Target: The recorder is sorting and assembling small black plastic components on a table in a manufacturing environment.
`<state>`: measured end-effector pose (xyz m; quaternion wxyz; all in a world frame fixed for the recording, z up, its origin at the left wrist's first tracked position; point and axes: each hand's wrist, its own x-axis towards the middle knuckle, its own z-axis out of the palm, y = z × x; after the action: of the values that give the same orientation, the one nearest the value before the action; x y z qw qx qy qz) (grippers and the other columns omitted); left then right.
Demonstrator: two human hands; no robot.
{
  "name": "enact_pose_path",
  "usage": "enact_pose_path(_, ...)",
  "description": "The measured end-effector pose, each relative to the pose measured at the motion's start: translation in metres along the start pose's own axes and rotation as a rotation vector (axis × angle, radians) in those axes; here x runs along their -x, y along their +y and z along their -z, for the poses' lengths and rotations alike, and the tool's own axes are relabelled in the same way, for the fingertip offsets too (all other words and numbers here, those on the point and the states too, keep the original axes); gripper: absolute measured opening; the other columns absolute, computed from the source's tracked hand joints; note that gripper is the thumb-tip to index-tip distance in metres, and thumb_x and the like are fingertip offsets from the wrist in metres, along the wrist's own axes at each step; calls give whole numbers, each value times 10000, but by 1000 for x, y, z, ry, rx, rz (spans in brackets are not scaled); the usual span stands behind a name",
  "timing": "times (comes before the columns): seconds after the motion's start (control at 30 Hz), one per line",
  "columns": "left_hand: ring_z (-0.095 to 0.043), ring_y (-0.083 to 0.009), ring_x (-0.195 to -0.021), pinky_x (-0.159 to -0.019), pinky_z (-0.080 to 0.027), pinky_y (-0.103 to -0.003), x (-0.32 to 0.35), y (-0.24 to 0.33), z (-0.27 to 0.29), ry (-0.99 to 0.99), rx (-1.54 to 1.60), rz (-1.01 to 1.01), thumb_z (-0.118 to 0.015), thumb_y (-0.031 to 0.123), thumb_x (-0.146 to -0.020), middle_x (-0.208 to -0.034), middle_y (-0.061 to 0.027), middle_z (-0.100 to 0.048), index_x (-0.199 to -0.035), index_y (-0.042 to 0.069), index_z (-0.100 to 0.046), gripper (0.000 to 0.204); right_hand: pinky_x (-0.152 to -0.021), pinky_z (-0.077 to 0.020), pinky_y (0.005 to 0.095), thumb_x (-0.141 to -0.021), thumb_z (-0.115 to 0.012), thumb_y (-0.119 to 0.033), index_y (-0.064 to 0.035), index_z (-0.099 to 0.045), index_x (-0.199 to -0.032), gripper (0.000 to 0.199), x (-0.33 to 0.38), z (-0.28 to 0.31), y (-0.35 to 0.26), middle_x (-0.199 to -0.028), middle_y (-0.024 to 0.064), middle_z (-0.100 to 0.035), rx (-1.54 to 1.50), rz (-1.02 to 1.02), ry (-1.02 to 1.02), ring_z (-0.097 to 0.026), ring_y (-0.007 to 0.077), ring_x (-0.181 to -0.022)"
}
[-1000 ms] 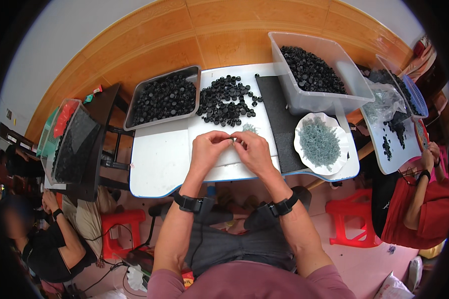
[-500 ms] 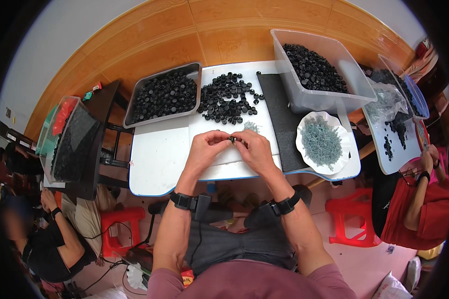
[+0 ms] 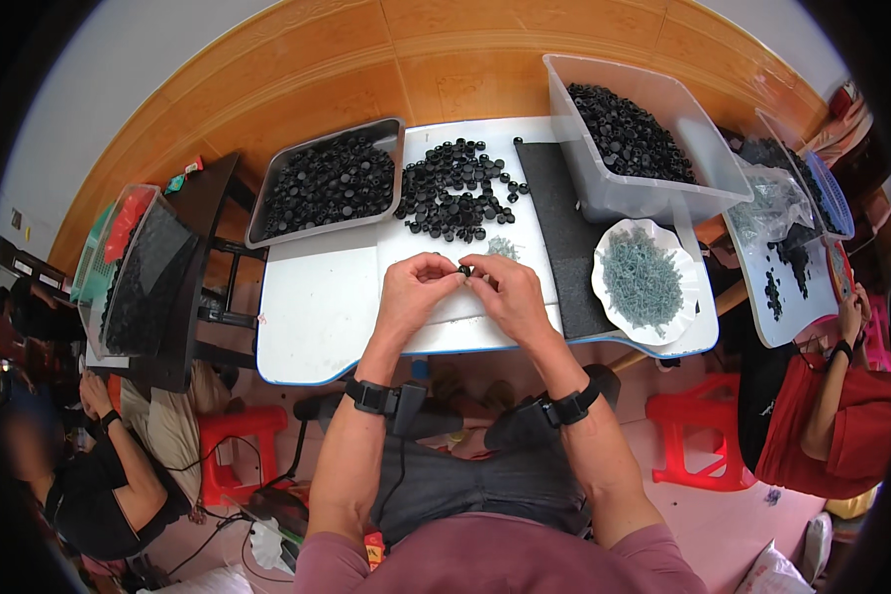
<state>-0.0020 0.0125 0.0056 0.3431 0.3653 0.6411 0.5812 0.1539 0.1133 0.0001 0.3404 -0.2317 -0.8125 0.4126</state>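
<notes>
My left hand (image 3: 412, 293) and my right hand (image 3: 512, 297) meet above the white tabletop (image 3: 317, 312). A small round black part (image 3: 464, 270) is pinched between their thumbs and fingertips. Whether it holds a screw cannot be made out. Just beyond my fingers lies a little heap of thin grey screws (image 3: 503, 247). Farther back spreads a loose pile of similar black caps (image 3: 453, 203). To the right, a white scalloped plate (image 3: 685, 317) bears a mound of grey-green screws (image 3: 643, 275).
A metal tray (image 3: 399, 163) full of black parts stands back left. A tall translucent bin (image 3: 653, 196) of them stands back right, by a dark mat (image 3: 554, 238). Co-workers sit at both sides, with red stools (image 3: 698, 421) near them.
The black part shows more plainly between my fingertips, which have shifted slightly. Both hands keep their pinch, and the view has moved a little.
</notes>
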Motion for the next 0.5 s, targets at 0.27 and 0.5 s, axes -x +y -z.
enact_pose_path(0.27,-684,-74,-840,-772,-559,-210,5,-6,-2,49,-11,-15,-778,25,-883,-936,-36,-744,-1000,-13,-727,133,-689,-544,379,-869,-722,-60,-78,-739,-1134,266,0,0,-1,-857,111,-708,17,-14,0,-697,281,-747)
enact_pose_path(0.5,-687,-85,-903,-826,-562,-222,8,-8,-6,162,87,-100,-771,11,-899,-1018,-52,-742,-1043,-19,-729,153,-680,-543,363,-882,-720,-49,-33,-731,-1154,273,1,-4,1,-888,126,-728,-46,-33,85,-682,272,-706)
